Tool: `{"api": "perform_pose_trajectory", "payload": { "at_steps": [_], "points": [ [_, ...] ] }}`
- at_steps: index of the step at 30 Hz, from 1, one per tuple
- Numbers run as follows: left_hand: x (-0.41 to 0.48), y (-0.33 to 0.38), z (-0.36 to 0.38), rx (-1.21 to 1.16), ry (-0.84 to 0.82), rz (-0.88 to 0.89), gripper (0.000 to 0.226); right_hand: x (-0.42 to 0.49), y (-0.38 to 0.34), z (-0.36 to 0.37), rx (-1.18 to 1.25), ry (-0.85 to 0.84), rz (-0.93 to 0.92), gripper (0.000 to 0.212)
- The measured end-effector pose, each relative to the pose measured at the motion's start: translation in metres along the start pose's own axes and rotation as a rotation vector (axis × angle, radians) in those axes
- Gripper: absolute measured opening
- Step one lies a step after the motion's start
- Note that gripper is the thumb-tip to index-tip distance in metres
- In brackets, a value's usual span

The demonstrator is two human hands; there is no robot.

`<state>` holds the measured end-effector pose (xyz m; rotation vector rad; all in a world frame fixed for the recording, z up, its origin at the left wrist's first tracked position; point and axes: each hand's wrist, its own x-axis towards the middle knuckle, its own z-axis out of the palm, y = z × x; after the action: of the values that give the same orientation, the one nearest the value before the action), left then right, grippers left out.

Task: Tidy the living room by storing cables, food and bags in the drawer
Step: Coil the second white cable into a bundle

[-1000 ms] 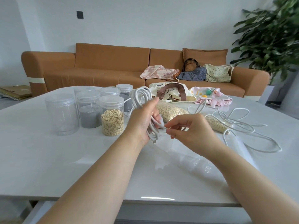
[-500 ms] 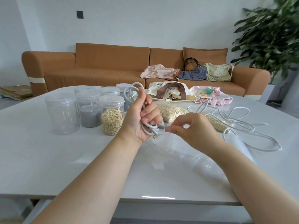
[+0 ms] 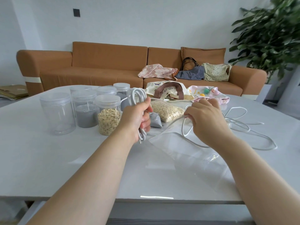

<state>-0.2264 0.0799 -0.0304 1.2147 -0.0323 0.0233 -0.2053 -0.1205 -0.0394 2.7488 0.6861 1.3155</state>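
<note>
Your left hand (image 3: 138,117) grips the coiled white cable (image 3: 137,94); your right hand (image 3: 207,119) pinches the loose cable (image 3: 243,126). Lettering on the tote bag (image 3: 162,87) is unreadable.

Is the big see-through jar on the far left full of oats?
No, that clear plastic lidded jar looks empty; the oats-filled clear jar stands further right.

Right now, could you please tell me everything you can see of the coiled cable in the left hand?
The coiled cable is white, wound into several long loops. The left hand grips its middle, holding it upright above the table; loops rise above the fist and a small plug end hangs below. The right hand pinches a loose white cable nearby.
</note>
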Motion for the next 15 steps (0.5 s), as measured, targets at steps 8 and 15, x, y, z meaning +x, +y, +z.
{"api": "perform_pose_trajectory", "payload": {
  "at_steps": [8, 15],
  "points": [
    [-0.002, -0.002, 0.003, 0.000, -0.127, -0.245, 0.033, 0.002, -0.018, -0.013, 0.422, 0.217, -0.104, 0.024],
    [-0.007, -0.004, 0.005, 0.051, -0.413, -0.431, 0.045, 0.001, -0.030, -0.014, 0.565, 0.304, -0.134, 0.025]
  ]
}}
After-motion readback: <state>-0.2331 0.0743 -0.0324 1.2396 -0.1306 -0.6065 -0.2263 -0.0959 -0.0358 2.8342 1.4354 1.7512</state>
